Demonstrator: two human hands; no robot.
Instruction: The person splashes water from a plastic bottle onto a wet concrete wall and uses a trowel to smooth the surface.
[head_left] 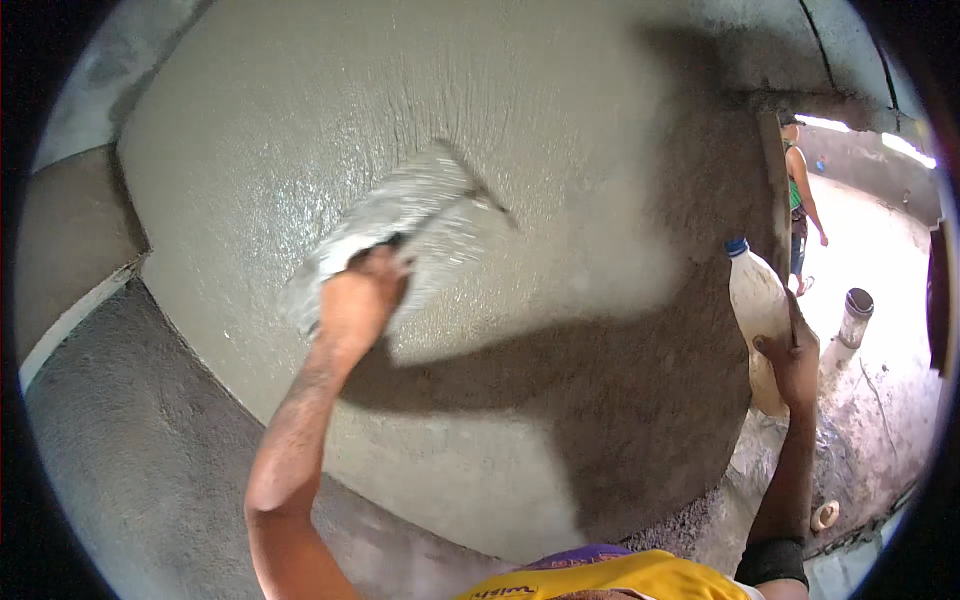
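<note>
My left hand (362, 290) is closed round the handle of a plastering trowel (415, 195). Its metal blade is smeared by motion and lies against the wet grey plaster wall (250, 130), which glistens around it. At the right, my right hand (795, 362) grips a whitish plastic bottle (757, 300) with a blue cap. The bottle stands nearly upright, tilted a little to the left, beside the wall's right edge. The shadow of my arm falls across the plaster below the trowel.
Rough darker cement surfaces (110, 420) border the wall at the left and below. Through an opening at the right, another person (797, 200) stands on a pale floor. A short upright pipe (856, 318) rises there, and a small round pipe end (825, 515) lies lower down.
</note>
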